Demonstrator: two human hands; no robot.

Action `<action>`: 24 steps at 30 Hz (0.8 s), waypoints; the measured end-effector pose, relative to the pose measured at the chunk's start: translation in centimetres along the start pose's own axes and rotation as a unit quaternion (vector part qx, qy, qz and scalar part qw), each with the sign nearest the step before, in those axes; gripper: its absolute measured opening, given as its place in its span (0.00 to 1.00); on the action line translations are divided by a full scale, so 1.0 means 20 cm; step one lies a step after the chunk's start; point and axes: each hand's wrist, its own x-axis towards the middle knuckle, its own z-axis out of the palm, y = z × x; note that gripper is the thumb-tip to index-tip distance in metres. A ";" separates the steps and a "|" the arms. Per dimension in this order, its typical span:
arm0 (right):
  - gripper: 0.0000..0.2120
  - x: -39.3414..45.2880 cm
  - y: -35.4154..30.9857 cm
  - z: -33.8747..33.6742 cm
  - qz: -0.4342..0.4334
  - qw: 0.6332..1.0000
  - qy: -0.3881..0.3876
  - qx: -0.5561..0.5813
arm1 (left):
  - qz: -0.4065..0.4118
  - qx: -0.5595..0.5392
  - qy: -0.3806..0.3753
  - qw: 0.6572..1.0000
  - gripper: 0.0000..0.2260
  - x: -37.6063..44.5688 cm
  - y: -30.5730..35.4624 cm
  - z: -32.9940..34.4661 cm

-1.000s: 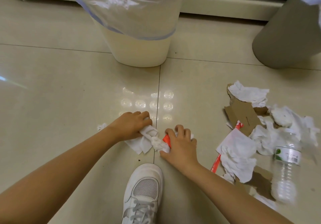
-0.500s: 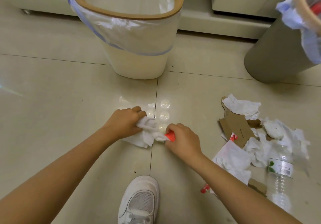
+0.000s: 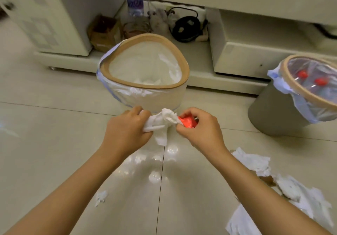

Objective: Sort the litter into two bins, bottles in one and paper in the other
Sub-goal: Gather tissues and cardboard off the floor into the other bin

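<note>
Glossy pale floor tiles [image 3: 54, 143] carry bright lamp reflections, with a low cream cabinet [image 3: 246, 59] behind. Left hand [image 3: 125, 127] is closed on a soft, crumpled white tissue [image 3: 164, 123]; its grip is clamped around the twisted end, and a loose flap hangs below. Right hand [image 3: 200, 127] is closed on a crinkled red wrapper [image 3: 187, 121], which touches the tissue. Both are held in the air just in front of the cream bin [image 3: 164, 98].

That bin has a rounded-triangular tan rim and a thin clear liner folded over the outside; white crumpled paper lies at its bottom. The grey round bin [image 3: 269, 110] to the right, also lined, holds clear bottles with red caps [image 3: 320, 81].

More crumpled tissues and brown cardboard make up the litter pile [image 3: 255, 163] on the floor at lower right. A small tissue scrap [image 3: 101, 197] lies apart on the left.

Compared with half a second ago, both hands have lifted the bundle off the floor toward the cream bin, and the view has tilted up: the shoe and the loose floor bottle are out of frame.
</note>
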 end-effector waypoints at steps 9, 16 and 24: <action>0.08 0.23 -0.34 -0.16 -0.027 0.989 0.058 0.135 | -0.035 -0.036 0.188 0.981 0.13 0.44 -0.10 -0.35; 0.08 0.30 -0.40 -0.14 -0.010 0.984 0.057 0.166 | -0.146 -0.117 0.095 0.978 0.16 0.74 -0.21 -0.19; 0.08 0.39 -0.44 -0.06 -0.027 0.985 0.068 0.157 | -0.197 -0.130 0.074 0.969 0.29 0.66 -0.29 -0.08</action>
